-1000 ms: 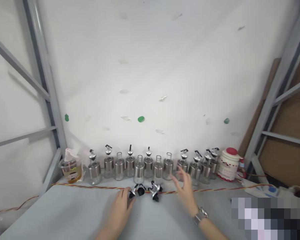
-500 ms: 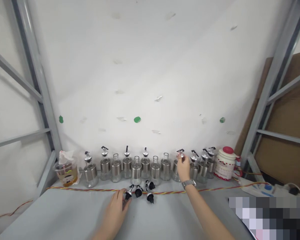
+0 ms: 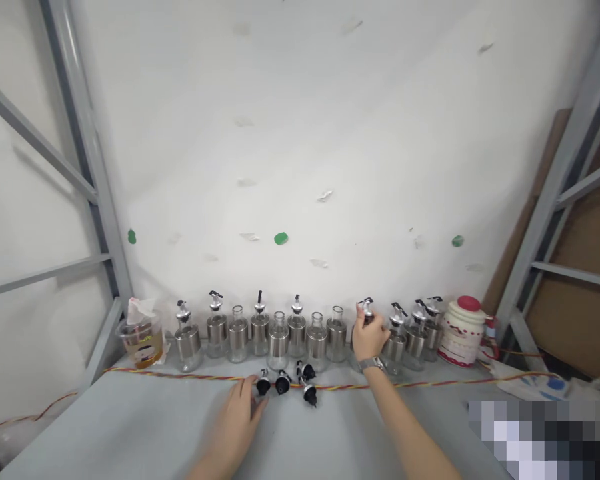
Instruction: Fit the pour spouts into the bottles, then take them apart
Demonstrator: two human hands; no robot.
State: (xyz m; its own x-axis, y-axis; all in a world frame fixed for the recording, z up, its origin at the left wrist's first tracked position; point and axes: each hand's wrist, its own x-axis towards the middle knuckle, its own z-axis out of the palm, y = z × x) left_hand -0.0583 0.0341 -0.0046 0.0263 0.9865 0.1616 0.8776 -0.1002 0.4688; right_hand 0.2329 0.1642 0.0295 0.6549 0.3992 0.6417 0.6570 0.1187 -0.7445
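Note:
My right hand (image 3: 371, 339) is closed round the neck of a glass bottle with a steel sleeve, in the row along the wall. A silver pour spout (image 3: 367, 306) with a black flap sits in that bottle's mouth, above my fingers; much of the bottle is hidden. My left hand (image 3: 241, 408) rests on the table, thumb and index finger apart. Close by its fingertips lies a loose pour spout (image 3: 263, 383) with a black stopper. More loose spouts lie just right of it, among them one in the middle (image 3: 283, 383) and one nearer me (image 3: 309, 395).
Several bottles stand in the row, some with spouts, others uncapped, like this one (image 3: 238, 335). A plastic cup (image 3: 143, 343) is at the left end, a cream jar (image 3: 461, 333) with a red lid at the right. A twisted cord (image 3: 200, 377) crosses the table; a power strip (image 3: 523, 380) lies right.
My right hand has slid from the spout down round the bottle's neck. My left fingers have loosened beside the nearest loose spout. The whole view has shifted slightly.

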